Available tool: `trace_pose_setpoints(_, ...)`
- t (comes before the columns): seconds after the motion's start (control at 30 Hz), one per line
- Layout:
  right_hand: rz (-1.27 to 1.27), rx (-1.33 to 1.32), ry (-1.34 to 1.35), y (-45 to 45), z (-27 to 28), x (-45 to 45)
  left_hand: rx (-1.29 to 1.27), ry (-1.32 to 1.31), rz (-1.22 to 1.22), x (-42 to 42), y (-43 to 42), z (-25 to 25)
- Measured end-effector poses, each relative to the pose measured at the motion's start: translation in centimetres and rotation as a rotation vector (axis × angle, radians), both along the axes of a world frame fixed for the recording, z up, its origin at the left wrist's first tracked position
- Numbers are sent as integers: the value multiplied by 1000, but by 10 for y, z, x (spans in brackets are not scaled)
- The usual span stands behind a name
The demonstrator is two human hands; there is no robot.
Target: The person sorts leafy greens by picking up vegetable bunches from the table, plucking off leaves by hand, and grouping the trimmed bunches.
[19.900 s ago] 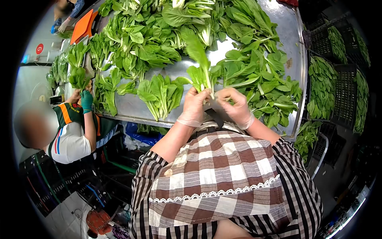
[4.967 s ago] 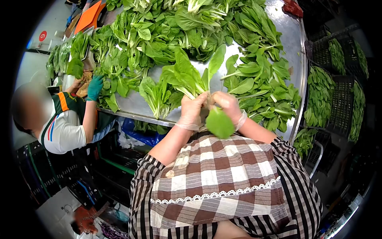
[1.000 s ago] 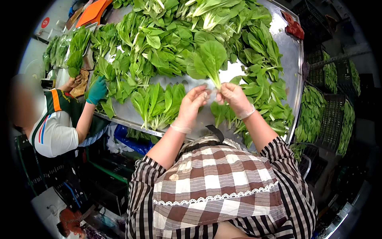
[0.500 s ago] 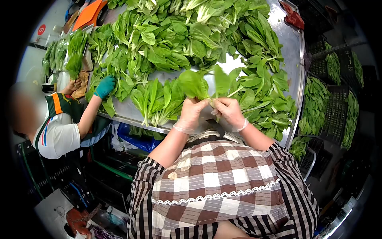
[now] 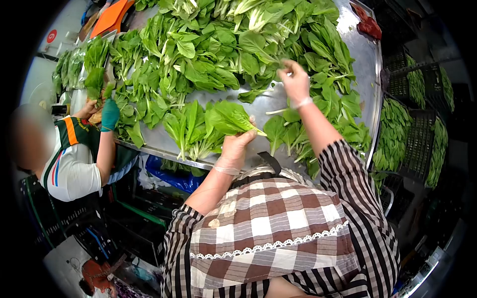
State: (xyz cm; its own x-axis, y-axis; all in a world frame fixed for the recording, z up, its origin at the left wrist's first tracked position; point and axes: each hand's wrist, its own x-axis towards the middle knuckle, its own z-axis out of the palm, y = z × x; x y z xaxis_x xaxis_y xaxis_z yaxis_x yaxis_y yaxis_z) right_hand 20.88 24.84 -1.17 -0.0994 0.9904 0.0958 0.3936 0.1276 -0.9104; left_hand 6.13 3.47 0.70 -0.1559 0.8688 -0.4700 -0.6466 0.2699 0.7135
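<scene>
My left hand (image 5: 236, 148) is closed around the stem end of a small leafy green (image 5: 228, 118), whose leaves point up and left. Just left of it lies a bunch of leafy greens (image 5: 191, 129) with pale stems toward the table's near edge. My right hand (image 5: 296, 85) is raised at the near side of the big heap of greens (image 5: 213, 44), thumb and fingers bent but apart, with nothing visible between them. Its fingertips are slightly blurred. Below that hand, loose greens (image 5: 280, 131) lie on the metal table (image 5: 365, 54). Clear gloves seem to cover both hands.
At left a co-worker (image 5: 74, 164) with a teal glove (image 5: 110, 115) handles greens. Black crates (image 5: 417, 144) filled with greens stand at right. A red cloth (image 5: 366, 22) lies at the far right corner. A blue plastic bag (image 5: 174, 174) is under the table edge.
My hands have parted. The left keeps the green, now tilted left; the right has let go and moved up toward the heap. The co-worker's gloved hand has moved left toward their other hand.
</scene>
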Motion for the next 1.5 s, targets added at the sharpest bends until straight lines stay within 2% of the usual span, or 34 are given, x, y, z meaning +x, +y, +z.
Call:
trace_pose_setpoints(0.07, -21, 82, -247, 23, 7, -9, 18, 24, -1, -1, 1, 1)
trace_pose_setpoints(0.17, 62, -62, -215, 37, -6, -8, 34, 35, 17, -2, 5, 3)
trace_pose_setpoints(0.2, 74, -26, -140, 20, 16, 4, 69, 42, 25, 8, 0, 13)
trace_pose_setpoints(0.3, 152, 75, -129, -16, 13, 15, 68, 29, 23, 9, 9, 6)
trace_pose_setpoints(0.37, 214, -250, 162, -52, 19, 17, 72, 80, 34, 12, 19, 6)
trace_pose_setpoints(0.43, 319, -278, 219, -79, 20, 22, 43, 106, 19, 14, 28, 7)
trace_pose_setpoints(0.47, 350, -314, 250, -92, 18, 24, -68, 70, -30, 13, 31, 5)
trace_pose_setpoints(0.6, 474, -452, 289, -129, 21, 36, -17, 46, -147, 15, 26, 10)
trace_pose_setpoints(0.7, 415, -714, 426, -146, 34, 44, -41, 24, -164, 17, 13, 10)
trace_pose_setpoints(0.73, 404, -728, 430, -149, 32, 46, -89, 20, -213, 14, 9, 7)
trace_pose_setpoints(0.83, 287, -686, 391, -157, 17, 47, -55, 15, -152, 22, 4, 9)
trace_pose_setpoints(0.93, 262, -711, 136, -147, 14, 57, -59, -5, -53, 21, 5, 16)
trace_pose_setpoints(1.03, 531, -93, -679, -122, 33, 64, -54, -58, 73, 12, 7, 23)
trace_pose_setpoints(1.07, 527, -69, -642, -104, 50, 52, 31, -94, 86, 4, 4, 5)
trace_pose_setpoints(1.17, 449, 267, -410, -79, 46, 6, 40, -163, 114, 6, 0, 5)
trace_pose_setpoints(1.23, 353, 395, -470, -60, 41, -25, 3, -109, 133, 6, 0, 4)
trace_pose_setpoints(1.3, 418, 362, -562, -53, 26, -37, 47, -62, 141, 4, -2, -1)
trace_pose_setpoints(1.37, 545, 424, -689, -51, -6, -39, 31, -8, 146, 1, -2, 0)
trace_pose_setpoints(1.4, 517, 548, -659, -57, -22, -35, 23, 17, 148, -1, -3, 1)
trace_pose_setpoints(1.5, 626, 392, -710, -65, -13, -9, 80, 1, 154, -2, -10, 0)
